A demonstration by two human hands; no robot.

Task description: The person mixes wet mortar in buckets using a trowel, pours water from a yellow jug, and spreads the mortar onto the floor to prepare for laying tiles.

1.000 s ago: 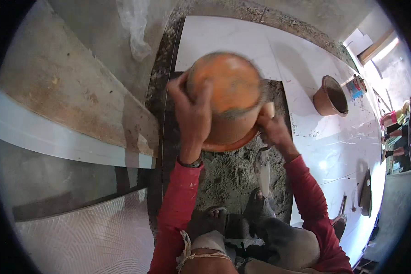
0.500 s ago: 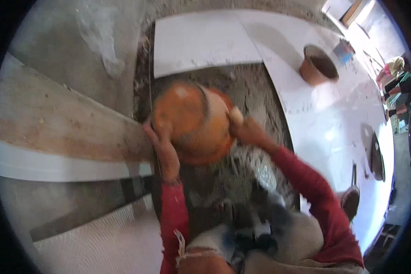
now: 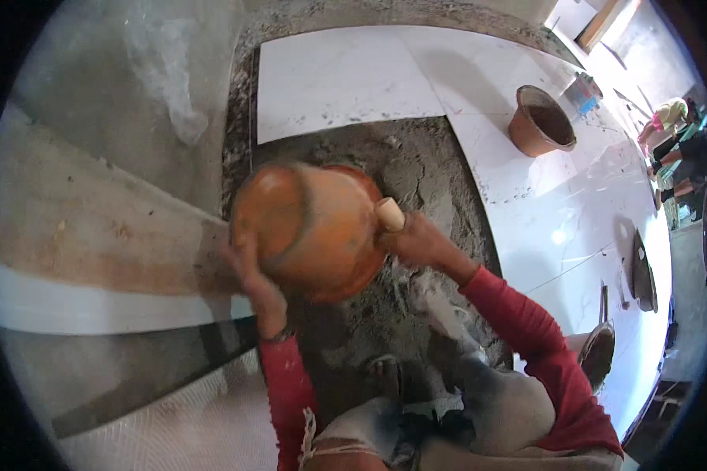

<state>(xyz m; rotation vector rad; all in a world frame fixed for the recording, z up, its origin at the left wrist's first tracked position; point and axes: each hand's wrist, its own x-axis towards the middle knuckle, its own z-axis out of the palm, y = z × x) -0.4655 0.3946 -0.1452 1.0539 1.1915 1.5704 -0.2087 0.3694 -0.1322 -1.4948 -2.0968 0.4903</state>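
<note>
An orange bucket [image 3: 334,228] is tipped on its side over a patch of wet grey mortar [image 3: 401,169], its base toward my left and its rim toward my right. My left hand [image 3: 255,282] supports the base, fingers against it. By the rim, my right hand [image 3: 424,243] is closed around a tool with a pale round handle [image 3: 390,213]; the rest of that tool is hidden by the bucket. The bucket's inside faces away and cannot be seen.
Large white tiles [image 3: 338,74] border the mortar at the far side and right. A second bucket [image 3: 540,122] and a round pan [image 3: 598,357] stand on them. Boards [image 3: 118,228] lie at the left, beside a ridged panel [image 3: 181,428]. People [image 3: 675,149] are at far right.
The bucket has moved left and a little nearer, carried with both hands. More of the pale handle now shows beside my right hand.
</note>
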